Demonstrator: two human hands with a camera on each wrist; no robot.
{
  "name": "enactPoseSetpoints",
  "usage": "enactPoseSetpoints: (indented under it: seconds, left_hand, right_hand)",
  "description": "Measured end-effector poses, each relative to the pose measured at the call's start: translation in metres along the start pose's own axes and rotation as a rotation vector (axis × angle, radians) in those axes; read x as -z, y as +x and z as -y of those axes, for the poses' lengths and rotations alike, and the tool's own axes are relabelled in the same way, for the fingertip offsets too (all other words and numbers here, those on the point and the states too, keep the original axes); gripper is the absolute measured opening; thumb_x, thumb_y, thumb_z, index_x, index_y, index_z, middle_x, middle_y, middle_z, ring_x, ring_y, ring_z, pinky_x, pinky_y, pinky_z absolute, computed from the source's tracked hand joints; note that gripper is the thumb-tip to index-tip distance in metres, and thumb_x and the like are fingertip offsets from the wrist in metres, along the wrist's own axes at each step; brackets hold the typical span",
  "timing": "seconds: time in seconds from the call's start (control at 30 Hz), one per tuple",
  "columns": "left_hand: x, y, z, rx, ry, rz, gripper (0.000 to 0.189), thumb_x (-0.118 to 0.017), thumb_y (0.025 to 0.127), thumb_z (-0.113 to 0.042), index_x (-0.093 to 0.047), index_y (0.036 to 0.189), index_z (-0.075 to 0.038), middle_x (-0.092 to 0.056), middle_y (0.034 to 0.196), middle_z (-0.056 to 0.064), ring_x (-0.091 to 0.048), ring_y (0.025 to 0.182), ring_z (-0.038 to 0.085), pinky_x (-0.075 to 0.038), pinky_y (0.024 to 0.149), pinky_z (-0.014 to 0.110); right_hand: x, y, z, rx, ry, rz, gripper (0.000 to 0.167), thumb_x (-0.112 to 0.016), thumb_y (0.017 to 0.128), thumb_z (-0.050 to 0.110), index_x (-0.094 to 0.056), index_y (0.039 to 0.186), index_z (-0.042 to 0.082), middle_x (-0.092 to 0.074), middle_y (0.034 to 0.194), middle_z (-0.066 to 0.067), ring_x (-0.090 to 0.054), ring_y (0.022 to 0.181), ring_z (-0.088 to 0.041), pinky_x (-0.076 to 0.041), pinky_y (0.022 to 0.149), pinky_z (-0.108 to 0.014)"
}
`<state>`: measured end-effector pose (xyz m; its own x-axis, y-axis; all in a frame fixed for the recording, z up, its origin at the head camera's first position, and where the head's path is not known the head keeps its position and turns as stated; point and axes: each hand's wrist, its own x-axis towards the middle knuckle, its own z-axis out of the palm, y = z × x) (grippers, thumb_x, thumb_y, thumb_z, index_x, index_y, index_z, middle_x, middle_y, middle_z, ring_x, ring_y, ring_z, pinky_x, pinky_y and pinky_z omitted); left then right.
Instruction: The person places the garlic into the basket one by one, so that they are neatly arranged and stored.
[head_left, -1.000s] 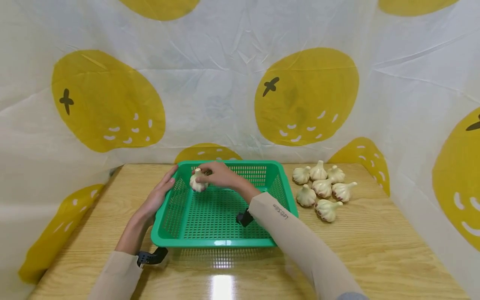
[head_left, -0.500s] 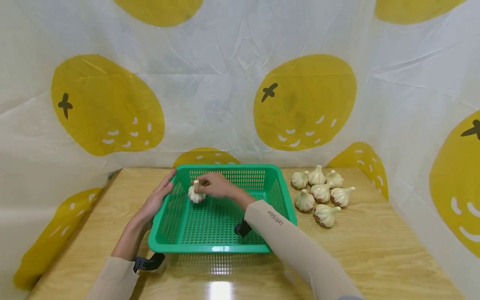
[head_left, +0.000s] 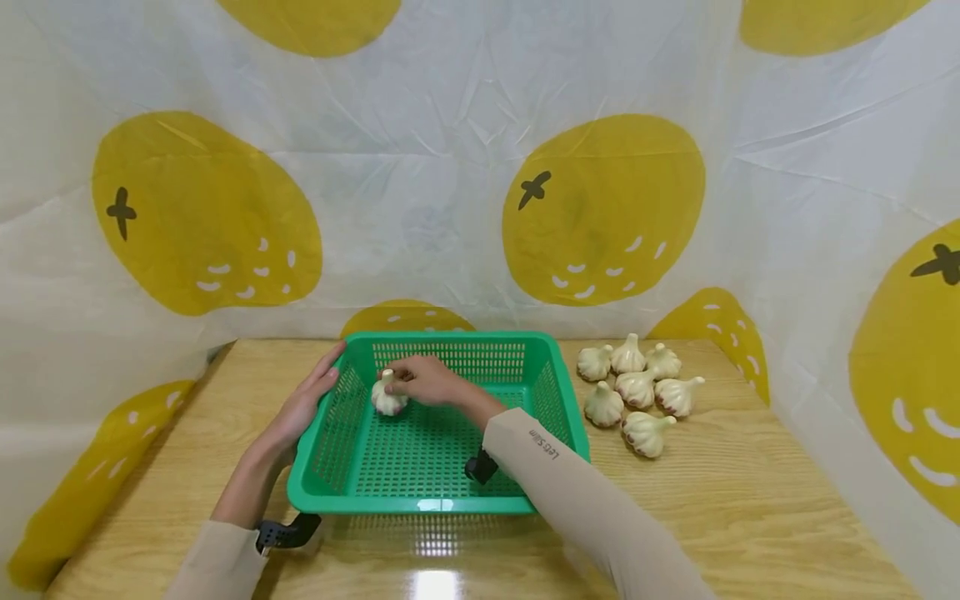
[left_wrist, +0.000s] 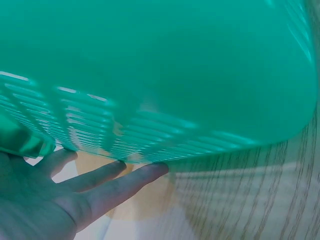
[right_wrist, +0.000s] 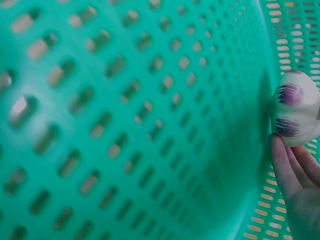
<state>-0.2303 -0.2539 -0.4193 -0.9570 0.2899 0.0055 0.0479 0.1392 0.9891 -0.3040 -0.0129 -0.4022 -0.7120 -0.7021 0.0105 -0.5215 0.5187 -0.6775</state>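
Observation:
My right hand pinches a garlic bulb near its neck, inside the far left part of a green plastic basket. The bulb is upright, low in the basket. In the right wrist view its purple-streaked base is close to the perforated floor; whether it touches cannot be told. My left hand rests along the outside of the basket's left wall. In the left wrist view that hand's fingers stretch out straight against the slatted side.
Several garlic bulbs lie in a cluster on the wooden table, right of the basket. A white curtain with yellow fruit prints stands behind the table and along its sides.
My right hand has lowered the garlic bulb from near the rim to low in the basket. The left hand has stayed at the left wall. The head view has shifted slightly.

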Motion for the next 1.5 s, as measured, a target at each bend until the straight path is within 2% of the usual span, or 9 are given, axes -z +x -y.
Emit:
enactPoseSetpoints:
  seconds: [0.23,0.33,0.47,0.6,0.83,0.97,1.1,1.33,1.5]
  left_hand:
    - [-0.003,0.002,0.004,0.003,-0.024,-0.011,0.062,-0.028,0.113,-0.047,-0.003,0.168,-0.032,0.001,0.176,0.001,0.0,0.16,0.03,-0.009,0.125,0.059]
    - [-0.002,0.002,0.003,0.01,-0.018,-0.015,0.062,-0.028,0.113,-0.049,-0.004,0.168,-0.033,0.001,0.176,0.0,-0.002,0.159,0.031,-0.017,0.125,0.053]
    - [-0.001,0.002,0.0,0.008,0.002,-0.007,0.062,-0.027,0.113,-0.05,-0.003,0.168,-0.034,0.001,0.176,0.001,-0.005,0.159,0.032,-0.022,0.123,0.049]
    - [0.0,0.002,-0.001,0.009,-0.01,-0.007,0.061,-0.027,0.113,-0.048,-0.004,0.168,-0.035,0.001,0.176,0.001,-0.004,0.159,0.032,-0.016,0.124,0.057]
    - [0.001,0.002,-0.002,0.025,-0.009,-0.018,0.061,-0.028,0.113,-0.049,-0.005,0.168,-0.036,-0.001,0.176,0.0,-0.006,0.159,0.03,-0.017,0.123,0.054]
    - [0.001,0.002,-0.002,0.022,-0.005,-0.025,0.061,-0.029,0.113,-0.048,-0.006,0.168,-0.036,-0.002,0.176,0.0,-0.005,0.159,0.03,-0.014,0.124,0.056]
    - [0.002,0.001,-0.001,0.024,-0.006,-0.026,0.061,-0.03,0.113,-0.048,-0.006,0.168,-0.035,0.0,0.176,0.0,-0.003,0.159,0.031,-0.013,0.124,0.058]
    - [0.002,0.001,-0.001,0.025,-0.01,-0.008,0.061,-0.029,0.113,-0.049,-0.005,0.167,-0.037,-0.001,0.176,0.001,-0.012,0.156,0.033,-0.038,0.106,0.022]
    - [0.002,0.002,-0.001,0.02,-0.018,0.002,0.061,-0.028,0.113,-0.049,-0.004,0.167,-0.036,-0.002,0.176,0.004,-0.021,0.153,0.037,-0.046,0.097,0.018]
  right_hand:
    - [0.003,0.0,0.0,-0.022,-0.006,0.023,0.033,-0.058,0.107,0.025,-0.067,0.138,0.015,-0.072,0.128,-0.008,-0.067,0.115,-0.021,-0.052,0.086,-0.028]
    - [0.001,0.002,-0.002,0.001,-0.035,0.032,0.034,-0.058,0.107,0.023,-0.067,0.138,0.013,-0.075,0.114,-0.008,-0.065,0.089,-0.013,-0.047,0.074,-0.023]
    - [-0.002,0.006,-0.003,0.031,-0.064,0.024,0.034,-0.059,0.106,0.021,-0.068,0.138,0.013,-0.071,0.091,-0.007,-0.046,0.067,-0.008,-0.037,0.064,-0.021]
    - [-0.002,0.006,-0.001,0.021,-0.066,0.024,0.035,-0.058,0.107,0.022,-0.066,0.14,0.013,-0.063,0.081,0.0,-0.043,0.064,-0.009,-0.036,0.063,-0.022]
    - [-0.001,0.006,0.002,0.031,-0.108,0.053,0.039,-0.057,0.106,0.021,-0.062,0.144,0.011,-0.049,0.068,0.003,-0.032,0.055,-0.008,-0.031,0.059,-0.024]
    - [0.003,0.007,0.005,-0.004,-0.146,0.07,0.041,-0.058,0.106,0.02,-0.06,0.146,0.013,-0.069,0.094,-0.005,-0.052,0.072,-0.01,-0.04,0.068,-0.024]
    - [0.007,0.008,0.007,-0.033,-0.155,0.094,0.044,-0.062,0.104,0.02,-0.058,0.148,0.016,-0.068,0.136,-0.008,-0.065,0.117,-0.019,-0.053,0.093,-0.031]
    - [0.018,0.006,0.016,-0.036,-0.139,0.122,0.051,-0.068,0.101,0.016,-0.054,0.15,0.012,-0.06,0.148,-0.012,-0.059,0.134,-0.03,-0.052,0.105,-0.042]
    - [0.029,0.001,0.027,-0.016,-0.141,0.117,0.053,-0.068,0.101,0.017,-0.052,0.151,0.011,-0.058,0.149,-0.016,-0.057,0.136,-0.031,-0.051,0.107,-0.045]
